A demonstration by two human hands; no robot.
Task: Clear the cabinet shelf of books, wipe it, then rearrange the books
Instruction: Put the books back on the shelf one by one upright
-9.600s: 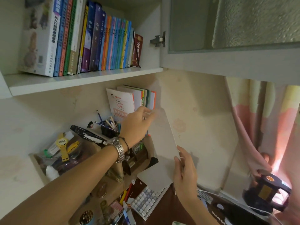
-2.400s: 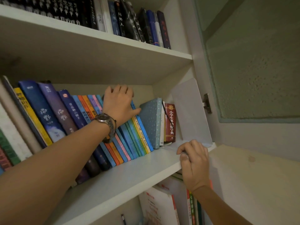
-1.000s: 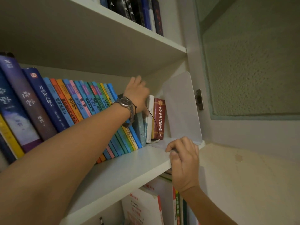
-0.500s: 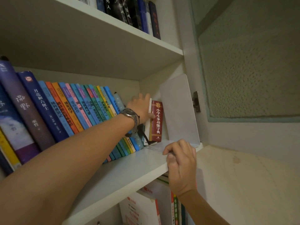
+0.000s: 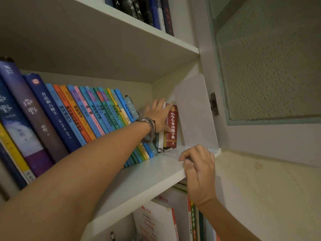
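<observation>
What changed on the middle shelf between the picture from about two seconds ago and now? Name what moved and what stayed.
The left hand slid right along the book tops, from the blue spines to the red dictionary, where its thumb now presses the spine. The leaning row of books stands more upright. Unchanged: the right hand grips the shelf's front edge at the white bookend's base.

Red dictionary (image 5: 172,126), white bookend (image 5: 194,110), white shelf (image 5: 139,178), blue-orange spines (image 5: 90,110)

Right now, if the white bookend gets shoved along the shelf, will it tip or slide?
The white bookend looks like thin, stiff sheet, probably light. Its flat foot, held by the right hand, should slide on the smooth shelf. Unweighted, it may tip.
</observation>
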